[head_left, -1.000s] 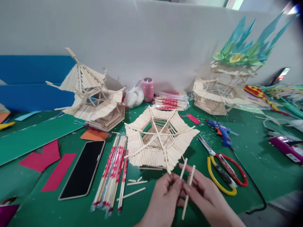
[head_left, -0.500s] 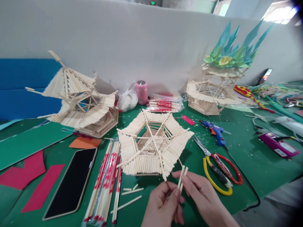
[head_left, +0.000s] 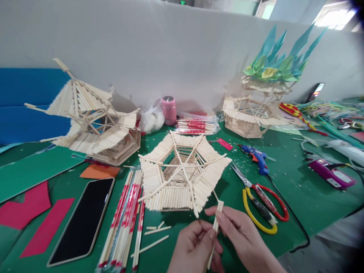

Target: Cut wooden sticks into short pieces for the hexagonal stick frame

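Both hands are closed on a small bundle of wooden sticks [head_left: 220, 206] held side by side at the front of the table. My left hand [head_left: 196, 242] pinches the lower part between thumb and fingers. Higher up, my right hand [head_left: 236, 227] grips the same sticks near their top ends. Just beyond my hands stands a six-sided stick frame [head_left: 178, 197] with slatted roof panels and crossing sticks over its open middle. Several short cut sticks [head_left: 155, 244] lie to the left of my left hand.
Packed sticks [head_left: 123, 223] and a phone [head_left: 82, 220] lie at left. Scissors [head_left: 258, 201] and a blue glue gun [head_left: 256, 155] lie at right, its cord trailing along the table. Behind stand a stick pavilion [head_left: 93, 125], a pink jar [head_left: 168, 110] and a paper-leafed model [head_left: 256, 102].
The two sticks, spread slightly apart at the top before, are now pressed together, and their lower end shows below my left thumb. The view has shifted slightly.
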A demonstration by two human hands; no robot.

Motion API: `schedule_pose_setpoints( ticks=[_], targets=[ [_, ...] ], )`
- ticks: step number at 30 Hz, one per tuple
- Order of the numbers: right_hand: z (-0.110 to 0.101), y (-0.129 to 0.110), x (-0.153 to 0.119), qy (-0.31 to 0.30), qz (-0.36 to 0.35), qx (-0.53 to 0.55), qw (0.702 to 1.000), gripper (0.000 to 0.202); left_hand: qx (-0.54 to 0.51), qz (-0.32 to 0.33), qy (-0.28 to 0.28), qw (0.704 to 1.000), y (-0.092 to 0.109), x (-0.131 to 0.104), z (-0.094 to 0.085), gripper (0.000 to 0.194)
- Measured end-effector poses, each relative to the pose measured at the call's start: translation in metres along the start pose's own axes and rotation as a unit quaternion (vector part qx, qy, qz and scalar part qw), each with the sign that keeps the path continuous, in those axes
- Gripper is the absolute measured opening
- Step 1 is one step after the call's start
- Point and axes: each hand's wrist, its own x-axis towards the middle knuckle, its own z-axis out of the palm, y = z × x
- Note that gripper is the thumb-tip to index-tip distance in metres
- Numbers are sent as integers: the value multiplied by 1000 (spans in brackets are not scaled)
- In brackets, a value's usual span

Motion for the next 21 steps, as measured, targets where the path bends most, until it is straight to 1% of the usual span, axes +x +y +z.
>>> schedule_pose_setpoints(
  ticks=[7,9,12,14,17,21],
  targets=[
    [2,-2,1,0,-1,14,1000,36,-46,5,-7,999,-1,1,1,41],
    [2,-2,2,27,-4,8,1000,36,-68,-6,-11,998,3,1,3,39],
    [-1,1,5,91,1,-4,996,37,-81,-28,-12,996,10,-1,5,33],
    [-4,3,8,120,8,19,992,37,-82,-40,-14,996,13,-4,4,31],
    [-10,7,11,148,8,63,987,37,-83,-65,-11,994,11,-8,2,31],
    [-14,9,14,167,-1,84,982,36,-73,-84,-5,994,4,-9,-1,34]
  ],
)
